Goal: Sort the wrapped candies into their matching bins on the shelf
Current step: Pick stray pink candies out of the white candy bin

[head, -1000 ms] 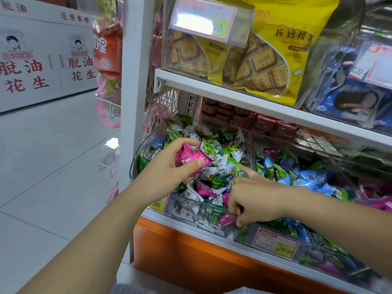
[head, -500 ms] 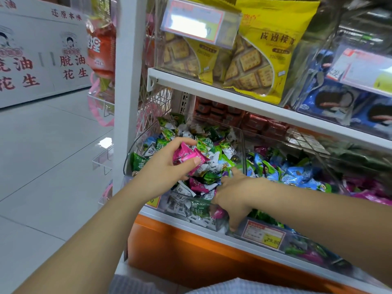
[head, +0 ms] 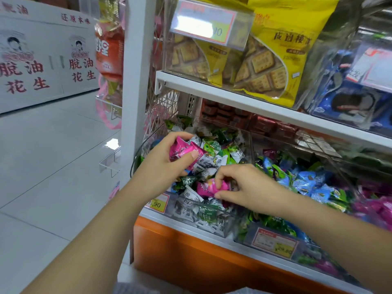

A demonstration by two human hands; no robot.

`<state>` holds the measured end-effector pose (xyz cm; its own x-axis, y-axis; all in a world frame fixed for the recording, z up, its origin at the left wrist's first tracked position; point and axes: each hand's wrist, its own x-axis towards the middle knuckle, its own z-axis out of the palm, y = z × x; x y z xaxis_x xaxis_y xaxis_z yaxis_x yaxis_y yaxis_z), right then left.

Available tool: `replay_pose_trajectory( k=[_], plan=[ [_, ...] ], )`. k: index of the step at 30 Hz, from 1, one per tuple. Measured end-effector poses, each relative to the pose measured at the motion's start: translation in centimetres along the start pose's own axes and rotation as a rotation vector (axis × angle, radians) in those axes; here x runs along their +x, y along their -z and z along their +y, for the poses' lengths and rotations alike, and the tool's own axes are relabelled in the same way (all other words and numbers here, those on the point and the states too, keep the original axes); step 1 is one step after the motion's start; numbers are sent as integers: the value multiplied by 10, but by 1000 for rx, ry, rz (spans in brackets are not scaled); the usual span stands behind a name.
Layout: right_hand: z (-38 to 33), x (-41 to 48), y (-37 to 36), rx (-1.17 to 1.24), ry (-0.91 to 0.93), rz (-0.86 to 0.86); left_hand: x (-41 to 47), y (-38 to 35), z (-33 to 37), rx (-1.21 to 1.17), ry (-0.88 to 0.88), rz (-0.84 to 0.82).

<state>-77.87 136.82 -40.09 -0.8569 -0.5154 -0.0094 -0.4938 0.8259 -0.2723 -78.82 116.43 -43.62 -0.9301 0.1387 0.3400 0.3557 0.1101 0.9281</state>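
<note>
Culling pink candy [head: 212, 187] from green bin [head: 186, 209]: right hand [head: 244, 187] is pinching it, left hand [head: 163, 168] is gripping pink handful [head: 184, 151]; lift straight.

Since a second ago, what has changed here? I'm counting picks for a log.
The right hand dug at the front of the left bin, took hold of a pink candy and lifted it slightly; it now pinches it. The left hand kept its grip on the pink candies over the same bin. The shelf stayed put.
</note>
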Motion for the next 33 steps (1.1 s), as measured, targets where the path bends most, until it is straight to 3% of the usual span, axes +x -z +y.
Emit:
replay_pose_trajectory(
  k=[5,12,24,33],
  plan=[
    [-2,6,-20,-8,-1,68,1,-1,-2,16,-2,14],
    [-1,14,-28,-15,1,36,2,1,-2,36,-4,10],
    [4,36,-37,-237,56,11,3,0,-6,6,42,38],
    [0,24,-20,120,53,47,-4,-6,-1,64,39,79]
  ],
)
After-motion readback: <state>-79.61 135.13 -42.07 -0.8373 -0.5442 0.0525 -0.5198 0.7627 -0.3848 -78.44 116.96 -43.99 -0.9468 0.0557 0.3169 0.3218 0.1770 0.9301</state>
